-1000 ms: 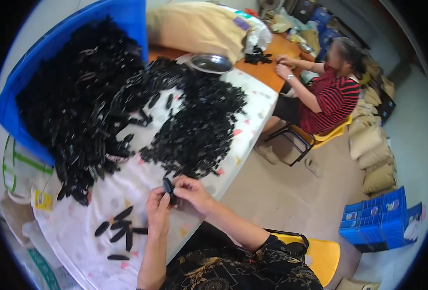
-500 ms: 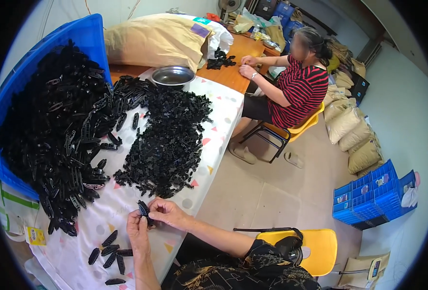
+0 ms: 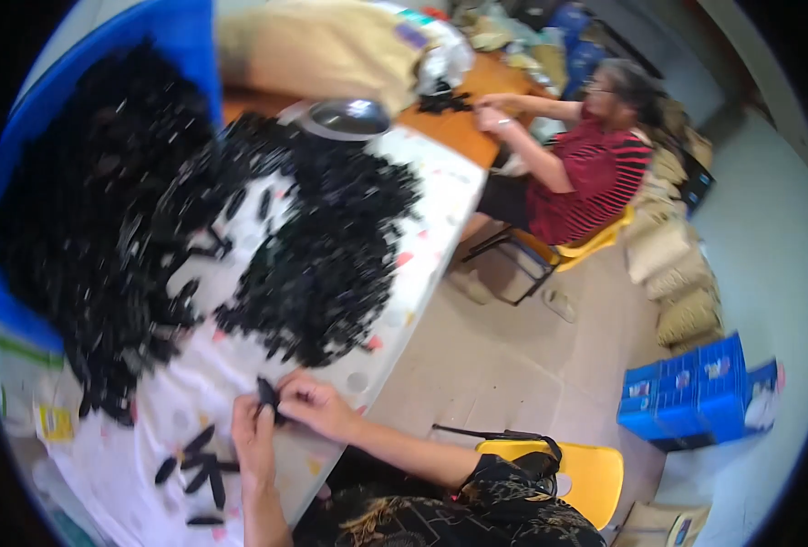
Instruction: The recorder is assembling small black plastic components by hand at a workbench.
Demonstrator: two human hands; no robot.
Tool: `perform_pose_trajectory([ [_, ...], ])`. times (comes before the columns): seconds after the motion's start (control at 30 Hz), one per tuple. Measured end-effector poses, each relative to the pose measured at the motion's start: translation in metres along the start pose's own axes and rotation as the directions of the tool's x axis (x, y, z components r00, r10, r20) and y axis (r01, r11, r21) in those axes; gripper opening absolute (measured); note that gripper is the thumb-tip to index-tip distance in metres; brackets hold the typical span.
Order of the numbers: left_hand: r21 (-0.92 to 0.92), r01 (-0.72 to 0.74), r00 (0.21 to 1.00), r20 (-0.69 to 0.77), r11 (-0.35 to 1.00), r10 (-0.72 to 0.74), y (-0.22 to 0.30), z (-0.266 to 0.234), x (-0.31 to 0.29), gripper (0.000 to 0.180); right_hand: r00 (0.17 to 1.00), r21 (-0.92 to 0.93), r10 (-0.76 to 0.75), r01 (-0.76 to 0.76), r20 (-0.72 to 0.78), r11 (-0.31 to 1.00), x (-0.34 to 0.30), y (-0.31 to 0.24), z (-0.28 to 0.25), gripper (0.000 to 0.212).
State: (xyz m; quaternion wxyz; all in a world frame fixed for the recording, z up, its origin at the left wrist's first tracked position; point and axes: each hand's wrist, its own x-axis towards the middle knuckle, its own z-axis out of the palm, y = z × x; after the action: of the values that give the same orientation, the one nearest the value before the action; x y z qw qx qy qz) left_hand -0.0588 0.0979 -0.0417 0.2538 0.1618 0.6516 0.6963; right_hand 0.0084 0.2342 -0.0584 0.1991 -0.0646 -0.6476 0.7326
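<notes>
Between my two hands, above the near part of the cloth-covered table (image 3: 331,433), is a small elongated black plastic piece (image 3: 267,392). My left hand (image 3: 255,433) pinches it from below and the left, thumb along its side. The fingers of my right hand (image 3: 317,406) close on its right side; what their tips grip there is too small and blurred to tell. Several similar black pieces (image 3: 205,469) lie loose on the cloth left of my left hand. Beyond my hands spreads a heap of tiny black parts (image 3: 317,264).
A blue bin (image 3: 190,36) at the left spills a big pile of black pieces (image 3: 103,219) onto the table. A metal bowl (image 3: 345,118) stands behind the heap. Across, a person (image 3: 586,173) sits at a wooden table (image 3: 504,77). Blue crates (image 3: 682,392) and a yellow chair (image 3: 595,474) are to the right.
The whole view has shifted and tilted with my head and is blurred. Both hands stay together on the black piece, with little visible change in grip.
</notes>
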Motion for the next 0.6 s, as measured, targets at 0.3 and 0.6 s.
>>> perform_pose_trajectory([
  [0.3,-0.319,0.150,0.986,0.123,0.936,-0.116,0.010,0.010,0.010,0.018,0.942,0.387,0.330,-0.324,0.052,0.863,0.009,-0.014,-0.020,0.011],
  [0.6,-0.294,0.155,0.985,0.122,0.943,-0.124,0.002,0.006,0.007,0.018,0.922,0.403,0.380,-0.374,0.068,0.835,0.009,-0.014,-0.018,0.011],
])
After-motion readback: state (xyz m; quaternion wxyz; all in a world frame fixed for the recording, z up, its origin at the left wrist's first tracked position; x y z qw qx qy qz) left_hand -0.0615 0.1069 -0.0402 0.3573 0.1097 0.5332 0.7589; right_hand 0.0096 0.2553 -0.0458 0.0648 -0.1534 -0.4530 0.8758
